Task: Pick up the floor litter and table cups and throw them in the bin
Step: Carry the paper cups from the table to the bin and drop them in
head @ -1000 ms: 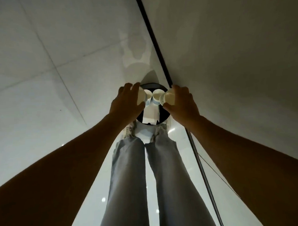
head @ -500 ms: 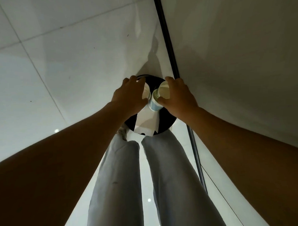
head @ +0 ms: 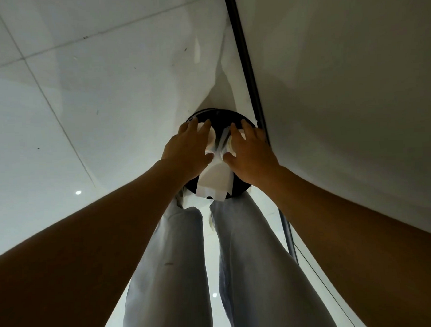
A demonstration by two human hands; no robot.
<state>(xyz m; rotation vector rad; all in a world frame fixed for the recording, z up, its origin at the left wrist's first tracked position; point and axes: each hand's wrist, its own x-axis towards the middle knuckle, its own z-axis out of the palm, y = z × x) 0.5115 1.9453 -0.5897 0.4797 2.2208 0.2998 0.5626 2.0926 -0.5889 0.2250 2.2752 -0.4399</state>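
- Both hands over the black round bin (head: 242, 187), which stands on the tiled floor (head: 85, 99) against the wall (head: 341, 85). A second ago the hands were higher above the rim; half a second ago, lower and closer together; now they are right down at the opening.
- Left hand (head: 184, 149): fingers spread and fairly straight across a white paper cup (head: 210, 139), thumb at its near side. Before, the fingers were curled round the cup; they have since loosened. Whether the cup is gripped or only pressed downward, I cannot tell.
- Right hand (head: 250, 147): same picture. Fingers splayed over a second cup (head: 231, 145), of which only a sliver shows beneath them. Grip likewise relaxed compared with a second ago; hold or push not decidable.
- The two cups sit side by side, touching or nearly so, inside the bin's mouth, on top of crumpled white paper (head: 215, 183) that fills the near half and hangs over the near rim (likely litter already binned).
- Judgement: this looks like the drop itself, or a push to seat the cups. The cup part of the task appears close to done.
- In the way: the paper heap leaves little room; cups could perch on it and roll out.
- Around: dark skirting strip (head: 245, 64) along the wall foot, the person's pale trouser legs (head: 179, 274) directly below the camera, small dark specks on the tiles.
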